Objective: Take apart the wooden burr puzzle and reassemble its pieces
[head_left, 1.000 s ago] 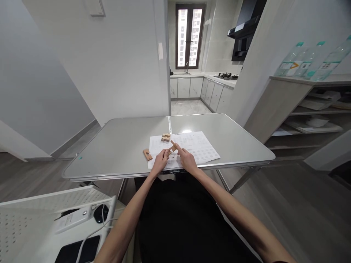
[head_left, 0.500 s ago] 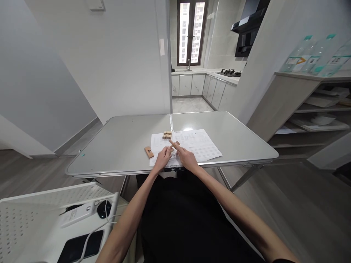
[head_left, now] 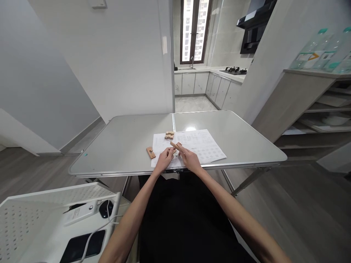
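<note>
My left hand (head_left: 164, 160) and my right hand (head_left: 188, 158) meet over the near edge of a grey folding table (head_left: 120, 146). Together they pinch a small wooden puzzle piece (head_left: 176, 145) just above a printed paper sheet (head_left: 201, 144). Fingers of both hands are closed on it. A cluster of joined wooden blocks (head_left: 169, 135) lies on the sheet's far edge. A single flat wooden piece (head_left: 150, 152) rests on the table left of the sheet, close to my left hand.
A white perforated cart (head_left: 41, 215) at the lower left carries a white device (head_left: 82, 213), a cable and a dark phone (head_left: 82, 248). Shelves (head_left: 318, 106) with water bottles (head_left: 315, 54) stand at the right. A kitchen doorway lies beyond the table.
The view has shifted slightly, so the table sits a little more to the right. Both hands keep working the wooden piece, and my right forefinger has drawn in onto it.
</note>
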A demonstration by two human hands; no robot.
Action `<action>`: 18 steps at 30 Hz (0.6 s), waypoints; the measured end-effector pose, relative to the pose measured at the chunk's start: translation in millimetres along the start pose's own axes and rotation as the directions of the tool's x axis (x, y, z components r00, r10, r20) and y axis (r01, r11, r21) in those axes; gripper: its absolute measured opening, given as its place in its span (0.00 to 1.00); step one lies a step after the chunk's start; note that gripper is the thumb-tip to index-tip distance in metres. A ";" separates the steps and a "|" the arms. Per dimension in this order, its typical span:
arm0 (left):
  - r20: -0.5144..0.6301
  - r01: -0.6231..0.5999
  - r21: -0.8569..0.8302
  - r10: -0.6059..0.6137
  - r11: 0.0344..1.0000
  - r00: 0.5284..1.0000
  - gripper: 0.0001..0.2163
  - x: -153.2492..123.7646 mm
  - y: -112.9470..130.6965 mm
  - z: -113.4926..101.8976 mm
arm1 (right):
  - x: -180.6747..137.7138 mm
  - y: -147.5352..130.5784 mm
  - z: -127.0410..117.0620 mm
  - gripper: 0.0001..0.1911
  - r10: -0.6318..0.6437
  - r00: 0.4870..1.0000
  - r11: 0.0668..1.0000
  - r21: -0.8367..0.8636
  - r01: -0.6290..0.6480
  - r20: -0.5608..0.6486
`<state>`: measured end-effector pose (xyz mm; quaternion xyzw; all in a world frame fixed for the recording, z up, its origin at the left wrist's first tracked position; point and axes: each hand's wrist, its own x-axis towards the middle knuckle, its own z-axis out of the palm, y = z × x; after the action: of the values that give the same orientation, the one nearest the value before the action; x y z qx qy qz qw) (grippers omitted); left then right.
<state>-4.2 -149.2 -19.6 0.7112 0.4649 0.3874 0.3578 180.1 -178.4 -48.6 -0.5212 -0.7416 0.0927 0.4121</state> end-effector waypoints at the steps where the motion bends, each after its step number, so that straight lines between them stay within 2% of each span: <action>1: -0.005 0.000 0.013 0.000 1.000 1.000 0.24 -0.7 0.9 0.0 | 0.5 0.7 0.4 0.29 0.004 1.000 1.000 0.027 -0.004 -0.011; 6: -0.054 -0.006 0.120 0.013 0.993 0.998 0.24 -4.9 9.0 -2.5 | 2.3 1.8 -1.6 0.27 0.045 0.997 0.988 0.149 -0.034 -0.068; 10: -0.180 0.020 0.312 0.038 0.950 0.983 0.18 -5.2 15.0 -22.6 | 2.4 1.5 -3.4 0.27 0.094 0.991 0.971 0.228 -0.069 -0.100; 14: -0.326 0.169 0.507 0.006 0.845 0.945 0.16 -2.1 8.9 -57.3 | 2.1 1.4 -2.6 0.27 0.131 0.984 0.951 0.294 -0.091 -0.118; 18: -0.404 0.338 0.620 -0.082 0.708 0.911 0.21 -3.3 -6.1 -84.5 | 1.9 0.3 -2.5 0.27 0.149 0.981 0.935 0.339 -0.100 -0.122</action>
<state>-82.1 -137.8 11.9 0.6535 0.7082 0.2658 0.0285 181.9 -177.4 -46.2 -0.4958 -0.6486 0.2037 0.5403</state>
